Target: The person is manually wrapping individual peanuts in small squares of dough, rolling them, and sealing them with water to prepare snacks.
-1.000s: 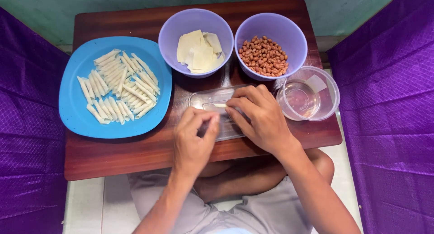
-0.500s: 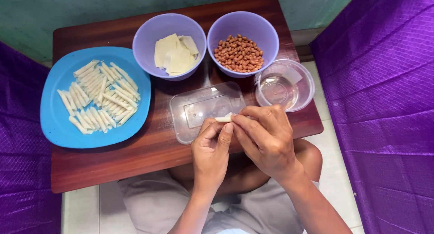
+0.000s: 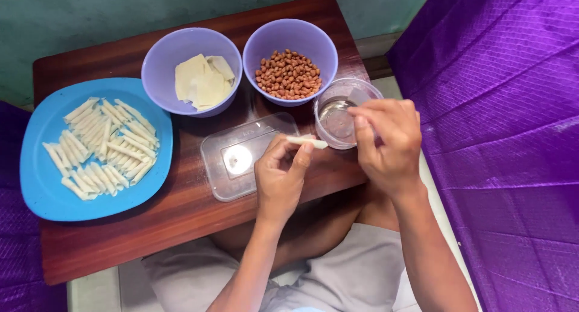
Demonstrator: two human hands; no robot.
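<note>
My left hand (image 3: 278,180) has its grip pinched on a small pale rolled pastry stick (image 3: 306,142), just beside the clear round plastic water tub (image 3: 339,116). My right hand (image 3: 389,144) hovers over that tub, fingers loosely together, empty. Too wet a fingertip, I judge, could unseal the roll; a knock could tip the tub.
</note>
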